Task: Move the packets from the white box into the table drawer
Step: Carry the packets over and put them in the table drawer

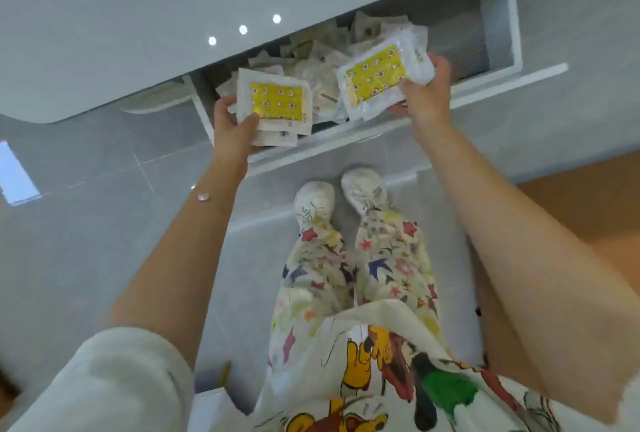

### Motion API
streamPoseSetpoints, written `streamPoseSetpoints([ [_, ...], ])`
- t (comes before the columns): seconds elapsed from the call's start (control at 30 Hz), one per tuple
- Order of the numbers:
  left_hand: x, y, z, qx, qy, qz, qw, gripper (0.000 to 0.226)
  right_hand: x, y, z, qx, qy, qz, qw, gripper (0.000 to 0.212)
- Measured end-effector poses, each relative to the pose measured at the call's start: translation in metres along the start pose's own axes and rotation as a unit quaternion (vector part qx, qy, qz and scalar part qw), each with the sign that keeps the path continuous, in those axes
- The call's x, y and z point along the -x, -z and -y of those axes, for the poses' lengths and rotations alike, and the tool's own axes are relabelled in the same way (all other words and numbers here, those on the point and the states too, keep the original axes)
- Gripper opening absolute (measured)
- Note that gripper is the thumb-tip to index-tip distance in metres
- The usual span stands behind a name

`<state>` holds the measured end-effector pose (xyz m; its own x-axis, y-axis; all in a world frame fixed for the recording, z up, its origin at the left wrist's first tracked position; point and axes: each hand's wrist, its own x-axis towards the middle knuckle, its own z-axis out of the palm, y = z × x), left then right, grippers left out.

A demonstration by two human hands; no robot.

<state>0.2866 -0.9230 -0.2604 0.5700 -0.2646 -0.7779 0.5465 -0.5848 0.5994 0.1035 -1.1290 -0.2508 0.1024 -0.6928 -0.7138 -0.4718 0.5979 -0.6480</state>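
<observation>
Above the open drawer (498, 33) in the upper middle of the frame, the left hand (232, 126) grasps one stack of packets (275, 102) and the right hand (424, 92) grasps another stack (379, 80), over loose packets (322, 61) already inside.

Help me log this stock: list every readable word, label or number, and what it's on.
Nothing is legible.
Left stack: small dark print at its edge, too blurred.
Right stack: small dark print at its edge, too blurred.
Loose packets in drawer: too small to tell.
Shirt: cartoon figures, no words visible.
</observation>
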Motion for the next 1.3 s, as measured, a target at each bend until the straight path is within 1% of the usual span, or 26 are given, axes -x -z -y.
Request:
streamPoseSetpoints([
  [0.13, -0.033, -0.049, 0.013, -0.024, -0.032, -0.024, 0.999, 0.032, -0.063, -0.016, -0.007, 0.080, 0.037, -0.022, 0.996, 0.035],
  [0.2, -0.043, -0.065, 0.022, -0.031, -0.052, -0.055, 0.997, 0.033, -0.083, -0.017, -0.010, 0.107, 0.025, -0.018, 0.994, 0.027],
  [0.27, -0.046, -0.074, 0.028, -0.035, -0.059, -0.091, 0.993, 0.033, -0.097, -0.017, -0.015, 0.130, 0.019, -0.017, 0.991, 0.032],
  [0.33, -0.043, -0.079, 0.029, -0.053, -0.065, -0.127, 0.988, 0.032, -0.099, -0.015, -0.016, 0.173, 0.024, -0.007, 0.985, 0.048],
  [0.43, -0.025, -0.074, 0.020, -0.082, -0.083, -0.174, 0.978, 0.031, -0.086, -0.012, -0.006, 0.226, 0.049, 0.007, 0.973, 0.065],
  [0.5, -0.009, -0.062, 0.009, -0.100, -0.099, -0.195, 0.971, 0.030, -0.071, -0.010, 0.006, 0.266, 0.088, 0.019, 0.960, 0.072],
  [0.57, 0.009, -0.046, -0.005, -0.120, -0.120, -0.190, 0.967, 0.031, -0.050, -0.009, 0.023, 0.313, 0.126, 0.030, 0.941, 0.071],
  [0.63, 0.029, -0.029, -0.022, -0.146, -0.146, -0.168, 0.964, 0.036, -0.024, -0.010, 0.041, 0.340, 0.172, 0.052, 0.923, 0.066],
  [0.73, 0.065, 0.001, -0.054, -0.237, -0.174, -0.157, 0.943, 0.050, 0.025, -0.009, 0.078, 0.379, 0.217, 0.086, 0.895, 0.064],
  [0.8, 0.094, 0.025, -0.078, -0.304, -0.185, -0.152, 0.922, 0.061, 0.060, -0.007, 0.107, 0.417, 0.252, 0.104, 0.867, 0.069],
  [0.83, 0.109, 0.036, -0.089, -0.336, -0.187, -0.154, 0.910, 0.066, 0.079, -0.004, 0.123, 0.442, 0.274, 0.112, 0.847, 0.071],
  [0.93, 0.168, 0.069, -0.122, -0.428, -0.170, -0.188, 0.868, 0.072, 0.139, 0.005, 0.171, 0.528, 0.322, 0.129, 0.775, 0.078],
  [1.03, 0.231, 0.100, -0.144, -0.468, -0.163, -0.233, 0.837, 0.079, 0.196, 0.011, 0.215, 0.562, 0.382, 0.131, 0.722, 0.082],
  [1.17, 0.307, 0.139, -0.144, -0.470, -0.136, -0.279, 0.826, 0.088, 0.261, 0.011, 0.250, 0.582, 0.447, 0.139, 0.665, 0.083],
  [1.27, 0.351, 0.171, -0.129, -0.455, -0.108, -0.310, 0.827, 0.086, 0.303, -0.001, 0.259, 0.599, 0.481, 0.157, 0.621, 0.085],
  [1.3, 0.369, 0.185, -0.120, -0.443, -0.099, -0.330, 0.828, 0.086, 0.322, -0.008, 0.258, 0.606, 0.499, 0.164, 0.598, 0.085],
])
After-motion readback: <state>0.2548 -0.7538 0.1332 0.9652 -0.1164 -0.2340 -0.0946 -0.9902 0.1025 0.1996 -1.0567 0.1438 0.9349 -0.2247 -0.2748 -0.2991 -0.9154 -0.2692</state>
